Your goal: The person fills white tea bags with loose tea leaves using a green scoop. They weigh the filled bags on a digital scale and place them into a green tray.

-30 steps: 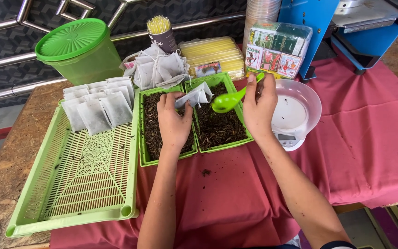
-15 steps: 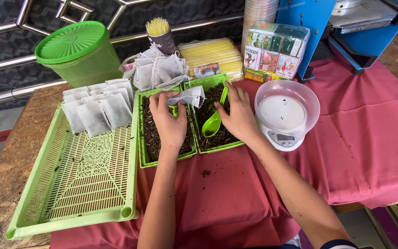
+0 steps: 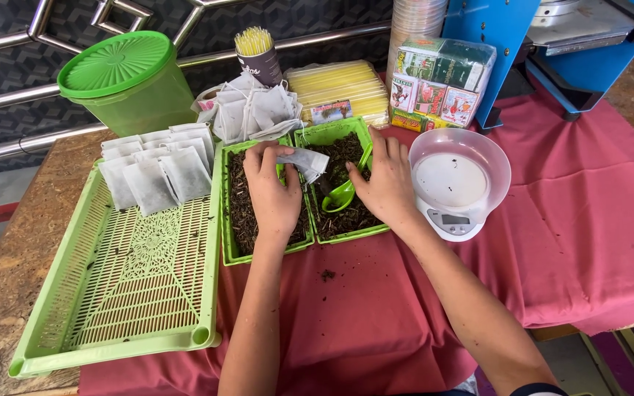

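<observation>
Left hand fingers pinch a white sachet over the trays while right hand fingers clamp a green scoop.

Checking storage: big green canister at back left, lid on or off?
Lid on. The green canister stands upright behind the slatted tray, its ribbed round lid seated flat over the rim, contents hidden.

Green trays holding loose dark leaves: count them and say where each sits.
2. The left leaf tray lies under the left hand; the right leaf tray beside it holds the green scoop at the right hand. The big slotted tray has none.
</observation>
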